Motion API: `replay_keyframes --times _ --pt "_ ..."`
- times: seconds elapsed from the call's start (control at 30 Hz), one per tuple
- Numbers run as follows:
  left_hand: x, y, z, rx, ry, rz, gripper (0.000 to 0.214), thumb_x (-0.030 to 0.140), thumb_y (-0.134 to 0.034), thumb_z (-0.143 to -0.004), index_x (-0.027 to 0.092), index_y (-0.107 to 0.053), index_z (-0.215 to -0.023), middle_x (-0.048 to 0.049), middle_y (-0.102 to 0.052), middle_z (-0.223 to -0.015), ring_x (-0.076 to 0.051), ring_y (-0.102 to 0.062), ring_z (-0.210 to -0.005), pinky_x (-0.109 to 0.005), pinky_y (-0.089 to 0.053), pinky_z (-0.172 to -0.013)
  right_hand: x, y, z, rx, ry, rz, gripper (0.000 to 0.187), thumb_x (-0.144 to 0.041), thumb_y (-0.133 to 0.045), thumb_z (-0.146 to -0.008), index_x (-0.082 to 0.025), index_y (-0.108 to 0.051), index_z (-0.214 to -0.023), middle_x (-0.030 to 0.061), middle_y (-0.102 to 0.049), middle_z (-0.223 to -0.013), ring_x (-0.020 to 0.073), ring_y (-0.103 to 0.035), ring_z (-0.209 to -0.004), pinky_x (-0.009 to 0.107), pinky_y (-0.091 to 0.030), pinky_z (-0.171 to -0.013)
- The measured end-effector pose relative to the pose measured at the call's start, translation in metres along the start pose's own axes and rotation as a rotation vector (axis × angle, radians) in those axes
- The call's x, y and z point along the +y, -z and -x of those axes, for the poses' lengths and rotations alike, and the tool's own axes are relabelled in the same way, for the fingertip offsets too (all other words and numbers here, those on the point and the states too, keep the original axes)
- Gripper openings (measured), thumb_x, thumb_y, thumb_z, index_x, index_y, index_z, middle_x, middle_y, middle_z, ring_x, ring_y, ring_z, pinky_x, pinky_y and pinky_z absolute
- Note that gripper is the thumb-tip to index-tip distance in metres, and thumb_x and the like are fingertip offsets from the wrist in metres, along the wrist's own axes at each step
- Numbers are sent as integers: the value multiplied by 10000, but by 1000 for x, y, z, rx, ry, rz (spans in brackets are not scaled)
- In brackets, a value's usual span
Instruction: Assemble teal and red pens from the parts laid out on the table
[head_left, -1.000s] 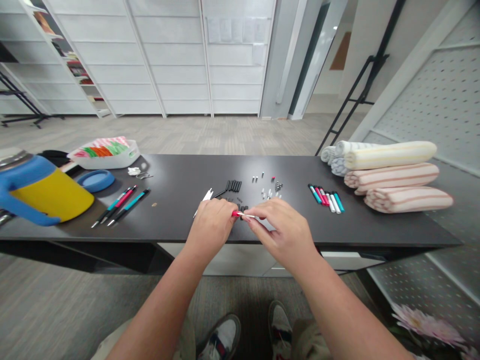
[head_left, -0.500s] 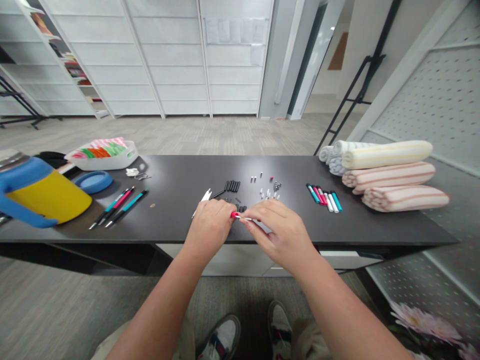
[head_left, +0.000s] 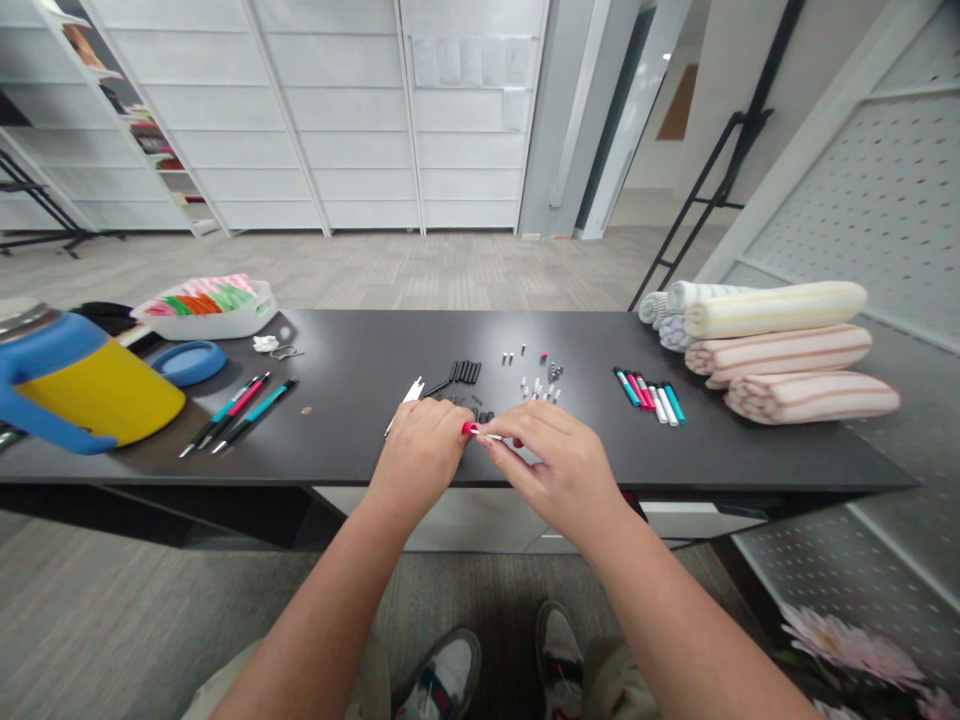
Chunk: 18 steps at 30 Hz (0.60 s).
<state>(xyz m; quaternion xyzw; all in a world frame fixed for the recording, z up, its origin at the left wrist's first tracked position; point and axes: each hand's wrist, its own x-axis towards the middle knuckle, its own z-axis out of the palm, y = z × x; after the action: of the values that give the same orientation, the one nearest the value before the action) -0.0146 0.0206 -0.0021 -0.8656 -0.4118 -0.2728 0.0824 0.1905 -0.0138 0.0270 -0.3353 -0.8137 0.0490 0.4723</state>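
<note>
Near the table's front edge my left hand point(head_left: 420, 450) is closed around a red pen barrel point(head_left: 469, 429), mostly hidden by the fingers. A thin white rod point(head_left: 491, 436) is pinched in the fingertips of my right hand point(head_left: 555, 455), its end at the barrel's mouth. Whether the rod goes into the barrel I cannot tell. Beyond the hands lie several black tubes point(head_left: 466, 372), small white and silver parts point(head_left: 538, 388) and a little red piece point(head_left: 544, 357). White sticks point(head_left: 412, 391) show beside my left hand.
To the right are several red, teal and white barrels point(head_left: 649, 394) and rolled towels point(head_left: 780, 345). Assembled pens point(head_left: 238, 408) lie on the left, near a yellow and blue jug point(head_left: 97, 380), a blue lid point(head_left: 189, 362) and a white tray point(head_left: 217, 325) of colourful packets.
</note>
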Motion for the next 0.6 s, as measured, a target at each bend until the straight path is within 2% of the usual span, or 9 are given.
replay_keyframes --times 0.17,0.33,0.4,0.47,0.53,0.6 --pt "-2 -2 3 95 -40 50 309 229 -393 -1091 190 -662 -945 -64 -711 -860 -235 -614 -849 -399 -411 -821 -1 -2 -1 -11 -5 -41 91 -155 -640 -1009 -227 -692 -1030 33 -774 -970 181 -696 -880 334 -534 -827" --pt "-5 -1 5 108 -25 135 305 256 -387 -1094 193 -668 -996 -69 -720 -888 -229 -621 -845 -379 -436 -810 2 -4 1 -47 -62 -19 42 -202 -647 -1010 -223 -670 -1037 35 -741 -952 187 -662 -865 329 -516 -816" --pt "-6 2 5 145 75 205 299 294 -393 -1101 198 -661 -1007 -69 -722 -927 -221 -634 -870 -360 -457 -826 7 -1 1 -47 -132 28 126 -268 -696 -990 -213 -666 -1099 36 -722 -957 181 -638 -809 324 -509 -784" --pt "-7 5 5 201 247 293 296 347 -408 -1109 207 -649 -1009 -54 -719 -940 -203 -650 -880 -328 -475 -828 15 3 2 -54 -240 102 240 -324 -737 -965 -205 -660 -1159 33 -708 -965 173 -611 -752 325 -502 -755" --pt "-9 8 5 240 410 365 312 406 -416 -1110 217 -639 -1002 -33 -710 -921 -184 -659 -855 -297 -483 -804 24 4 4 -100 -335 170 284 -345 -755 -951 -207 -665 -1183 29 -701 -959 179 -618 -749 329 -501 -751" --pt "-12 9 5 241 511 399 341 449 -391 -1111 220 -630 -1028 -29 -705 -924 -176 -659 -834 -285 -489 -792 32 2 7 -177 -379 213 308 -348 -762 -946 -214 -670 -1207 31 -700 -961 201 -658 -812 336 -508 -769"
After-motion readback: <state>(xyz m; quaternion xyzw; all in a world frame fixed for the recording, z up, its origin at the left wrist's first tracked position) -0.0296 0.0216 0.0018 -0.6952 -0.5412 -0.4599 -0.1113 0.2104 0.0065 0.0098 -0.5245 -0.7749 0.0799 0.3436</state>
